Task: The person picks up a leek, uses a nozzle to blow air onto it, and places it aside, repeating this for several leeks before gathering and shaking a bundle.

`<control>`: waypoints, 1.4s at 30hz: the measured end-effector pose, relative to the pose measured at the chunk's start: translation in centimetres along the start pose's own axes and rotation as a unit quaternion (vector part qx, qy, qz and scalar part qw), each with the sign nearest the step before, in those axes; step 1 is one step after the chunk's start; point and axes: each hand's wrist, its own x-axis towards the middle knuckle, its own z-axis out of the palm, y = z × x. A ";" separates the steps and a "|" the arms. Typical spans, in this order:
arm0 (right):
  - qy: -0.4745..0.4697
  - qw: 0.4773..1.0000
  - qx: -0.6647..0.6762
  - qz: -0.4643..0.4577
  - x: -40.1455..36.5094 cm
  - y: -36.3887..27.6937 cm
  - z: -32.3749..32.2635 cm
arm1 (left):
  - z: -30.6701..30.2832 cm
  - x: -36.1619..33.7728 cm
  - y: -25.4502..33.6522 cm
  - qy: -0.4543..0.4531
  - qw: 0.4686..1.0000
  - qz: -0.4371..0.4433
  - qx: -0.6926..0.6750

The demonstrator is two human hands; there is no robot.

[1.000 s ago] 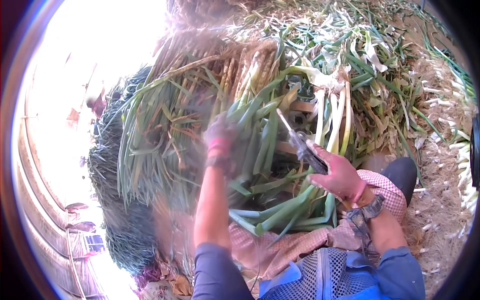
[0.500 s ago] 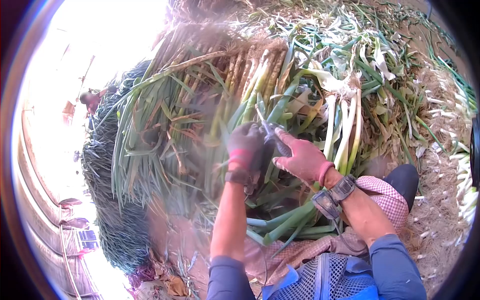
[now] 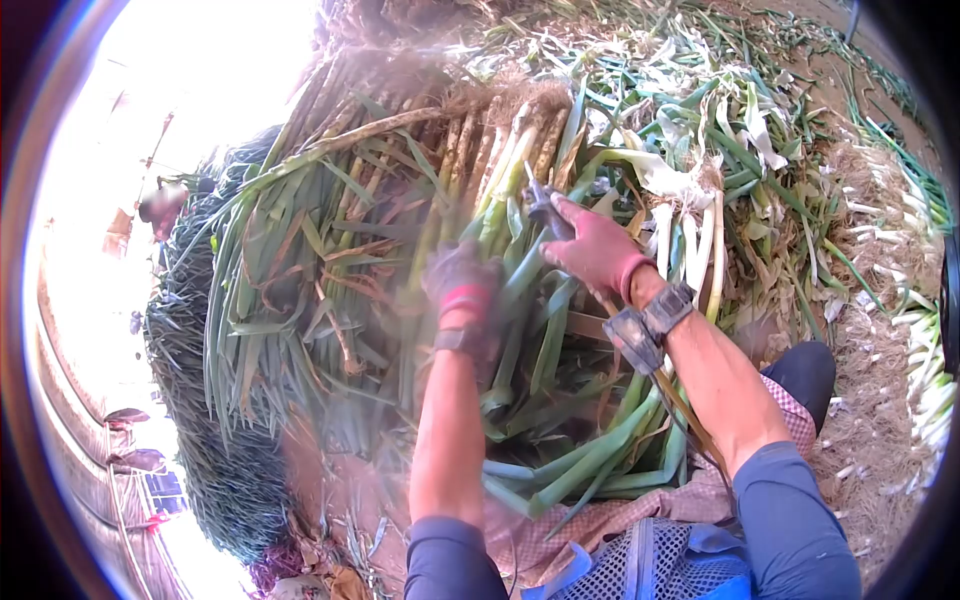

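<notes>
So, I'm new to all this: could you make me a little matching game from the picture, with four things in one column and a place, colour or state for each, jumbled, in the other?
Things:
1. right hand
2. left hand
3. mesh vest
4. row of white stems

Descriptions:
A. blue, at the bottom of the picture
B. along the far right side of the picture
C. gloved in grey and pink, and blurred
D. gloved in pinkish red, gripping a thin-tipped tool

Right pairs: 1-D, 2-C, 3-A, 4-B.
</notes>
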 end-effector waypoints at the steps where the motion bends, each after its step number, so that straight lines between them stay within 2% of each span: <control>1: 0.016 1.000 -0.005 -0.010 1.2 0.3 0.0 | -0.1 0.1 0.1 -0.003 1.000 0.003 0.001; 2: 0.037 0.999 -0.029 -0.021 2.4 0.6 0.0 | -0.3 0.3 0.3 -0.005 1.000 0.003 0.000; 4: 0.039 0.999 -0.030 -0.008 4.1 0.0 -0.8 | -1.1 0.7 0.8 -0.084 0.996 -0.035 -0.016; 5: 0.041 0.999 -0.031 0.003 4.6 -0.2 -1.1 | -1.0 0.8 0.8 -0.084 0.996 -0.034 -0.017; 7: 0.024 1.000 0.003 0.012 4.7 -0.1 -1.6 | -0.3 1.1 0.5 -0.100 0.988 -0.053 -0.108; 9: 0.027 0.999 -0.031 -0.026 4.0 0.6 -1.8 | 0.4 0.9 0.8 -0.106 0.987 -0.067 -0.101; 10: 0.022 0.999 -0.007 -0.034 2.2 0.8 -1.5 | 0.3 0.6 1.1 -0.112 0.986 -0.080 -0.096; 11: -0.027 0.998 0.058 -0.017 0.2 1.2 -1.7 | 0.2 0.3 1.4 -0.112 0.986 -0.078 -0.097; 13: -0.002 0.996 0.061 -0.062 -3.5 3.1 -0.2 | -0.6 -0.6 2.0 -0.110 0.986 -0.084 -0.096; 15: -0.035 0.990 0.118 -0.069 -5.9 4.1 0.3 | -1.1 -1.8 2.6 -0.111 0.985 -0.084 -0.101; 17: -0.028 0.988 0.078 -0.131 -11.8 5.0 1.4 | -1.3 -2.9 3.2 -0.111 0.985 -0.084 -0.105; 18: -0.055 0.994 0.017 -0.096 -13.4 4.0 0.8 | -1.2 -3.5 3.3 -0.110 0.985 -0.076 -0.107; 21: -0.025 0.994 0.010 -0.103 -14.4 4.0 1.2 | -1.1 -4.9 4.0 -0.097 0.989 -0.056 -0.098; 25: 0.026 0.994 0.015 -0.103 -11.3 5.0 0.6 | -1.9 -6.5 4.9 -0.112 0.988 -0.054 -0.094; 31: 0.004 0.999 -0.032 -0.043 -5.9 4.0 -2.9 | -1.6 -7.6 5.5 -0.110 0.987 -0.069 -0.096; 33: 0.024 0.997 -0.025 -0.063 -4.2 3.8 -3.5 | -1.6 -8.0 5.5 -0.114 0.985 -0.059 -0.114; 35: 0.030 0.999 -0.026 -0.032 -2.6 3.3 -4.0 | -1.7 -8.4 5.6 -0.113 0.984 -0.059 -0.126; 36: -0.029 0.999 0.000 0.039 -4.0 1.0 -5.8 | -1.9 -8.6 5.6 -0.117 0.983 -0.045 -0.133; 37: -0.030 0.999 0.002 0.039 -3.3 2.0 -5.5 | -2.0 -8.9 5.6 -0.120 0.982 -0.031 -0.140; 39: 0.044 0.998 -0.014 -0.046 -2.5 3.4 -4.9 | -2.3 -9.2 5.7 -0.127 0.979 -0.023 -0.157; 42: 0.031 0.998 -0.007 -0.056 -3.8 5.0 -4.5 | -1.8 -9.7 5.7 -0.133 0.972 -0.017 -0.194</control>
